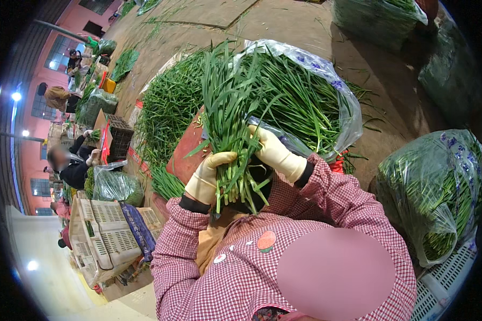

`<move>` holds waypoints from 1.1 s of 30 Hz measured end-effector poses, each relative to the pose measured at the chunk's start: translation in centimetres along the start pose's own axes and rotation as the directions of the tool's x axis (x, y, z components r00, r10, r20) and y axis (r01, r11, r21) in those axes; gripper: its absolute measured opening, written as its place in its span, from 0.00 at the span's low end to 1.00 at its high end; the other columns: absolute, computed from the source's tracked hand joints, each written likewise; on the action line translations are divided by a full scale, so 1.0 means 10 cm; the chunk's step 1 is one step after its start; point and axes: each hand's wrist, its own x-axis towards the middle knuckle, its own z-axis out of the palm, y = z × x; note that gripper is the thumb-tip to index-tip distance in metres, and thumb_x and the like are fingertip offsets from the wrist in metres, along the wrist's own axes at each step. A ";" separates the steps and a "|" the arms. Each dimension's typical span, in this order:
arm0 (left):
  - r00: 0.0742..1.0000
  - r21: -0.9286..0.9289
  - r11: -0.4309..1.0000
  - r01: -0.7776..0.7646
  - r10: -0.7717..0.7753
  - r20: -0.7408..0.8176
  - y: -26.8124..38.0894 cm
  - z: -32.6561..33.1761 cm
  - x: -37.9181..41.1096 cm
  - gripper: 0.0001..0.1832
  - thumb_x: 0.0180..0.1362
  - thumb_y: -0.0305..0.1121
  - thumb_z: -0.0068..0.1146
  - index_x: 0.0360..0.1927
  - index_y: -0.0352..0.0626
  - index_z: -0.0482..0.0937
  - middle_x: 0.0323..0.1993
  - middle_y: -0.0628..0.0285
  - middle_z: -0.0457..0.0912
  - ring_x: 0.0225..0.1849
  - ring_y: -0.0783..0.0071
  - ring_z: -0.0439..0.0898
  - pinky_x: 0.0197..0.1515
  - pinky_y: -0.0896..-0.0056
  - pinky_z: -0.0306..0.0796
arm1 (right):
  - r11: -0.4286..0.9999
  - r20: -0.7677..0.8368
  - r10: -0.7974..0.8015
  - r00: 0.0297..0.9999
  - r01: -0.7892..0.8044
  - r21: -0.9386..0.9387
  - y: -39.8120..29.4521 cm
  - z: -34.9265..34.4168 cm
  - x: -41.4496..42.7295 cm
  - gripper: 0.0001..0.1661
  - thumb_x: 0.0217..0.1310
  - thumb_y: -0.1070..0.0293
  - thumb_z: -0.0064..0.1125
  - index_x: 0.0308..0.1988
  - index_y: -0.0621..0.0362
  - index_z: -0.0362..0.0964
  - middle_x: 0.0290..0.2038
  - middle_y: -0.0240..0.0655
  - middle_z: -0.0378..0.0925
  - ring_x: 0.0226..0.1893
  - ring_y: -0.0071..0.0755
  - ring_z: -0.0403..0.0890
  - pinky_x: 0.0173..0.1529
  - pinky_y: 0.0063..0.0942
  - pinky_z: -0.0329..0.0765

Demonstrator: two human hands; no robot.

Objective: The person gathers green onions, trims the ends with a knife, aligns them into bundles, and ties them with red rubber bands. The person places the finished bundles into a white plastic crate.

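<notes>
A thick bunch of long green leafy stems (229,108) rises between my hands, its pale cut ends towards my body. My left hand (209,176), in a cream glove, is closed around the lower part of the bunch. In a matching glove, my right hand (277,154) grips stems at the bunch's right side; its fingertips are partly hidden by leaves. Behind and right of it lies an opened clear plastic bag (351,116) full of similar stems (297,100). To the left is a heap of loose green leaves (168,108), beside a red board (188,148) strewn with small cut bits.
Another filled plastic bag (429,192) stands at the right above a pale crate (450,273). White plastic crates (104,236) are at the lower left. Several people work farther left, one in dark clothing (74,168) near a dark crate (118,136). More bagged greens (377,24) sit at top right.
</notes>
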 end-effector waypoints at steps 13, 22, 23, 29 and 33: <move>0.996 0.124 0.992 -0.029 0.018 0.091 0.05 -0.59 -0.27 0.23 0.57 0.33 0.60 0.51 0.25 0.79 0.41 0.46 0.85 0.39 0.56 0.86 0.45 0.55 0.82 | 0.939 -0.354 0.209 0.912 -0.288 -0.188 0.58 -1.49 -0.09 0.28 0.70 0.59 0.55 0.61 0.66 0.70 0.53 0.40 0.80 0.53 0.31 0.79 0.59 0.27 0.72; 0.976 0.403 0.891 -0.209 0.213 0.036 0.17 -0.11 -0.59 0.23 0.55 0.29 0.65 0.56 0.37 0.79 0.43 0.58 0.86 0.38 0.72 0.85 0.46 0.71 0.79 | 0.772 0.482 0.000 0.876 -0.307 0.557 -0.29 0.01 0.20 0.32 0.69 0.51 0.58 0.64 0.57 0.65 0.61 0.37 0.73 0.61 0.35 0.73 0.65 0.40 0.71; 0.976 0.444 0.875 -0.192 0.218 -0.008 0.15 -0.13 -0.64 0.23 0.55 0.27 0.64 0.56 0.36 0.79 0.44 0.58 0.86 0.38 0.73 0.85 0.46 0.72 0.78 | 0.732 0.481 -0.053 0.875 -0.294 0.615 -0.36 0.12 0.25 0.33 0.67 0.49 0.61 0.63 0.56 0.67 0.60 0.36 0.75 0.59 0.35 0.74 0.65 0.42 0.70; 0.926 0.607 0.710 -0.357 0.352 0.134 -0.19 -0.85 -0.57 0.33 0.49 0.22 0.70 0.62 0.39 0.74 0.53 0.64 0.82 0.51 0.73 0.79 0.56 0.68 0.73 | 0.792 0.363 0.180 0.914 -0.354 0.498 -0.68 0.61 0.32 0.22 0.67 0.59 0.64 0.55 0.59 0.75 0.46 0.33 0.83 0.46 0.29 0.83 0.51 0.31 0.81; 0.795 0.858 0.353 -0.373 0.598 0.100 -0.39 -0.97 -0.42 0.37 0.47 0.29 0.75 0.62 0.39 0.72 0.54 0.59 0.82 0.54 0.71 0.77 0.59 0.65 0.71 | 0.924 0.311 0.154 0.938 -0.248 0.290 -0.42 0.77 0.56 0.18 0.64 0.65 0.64 0.51 0.60 0.77 0.41 0.33 0.83 0.41 0.28 0.84 0.45 0.28 0.81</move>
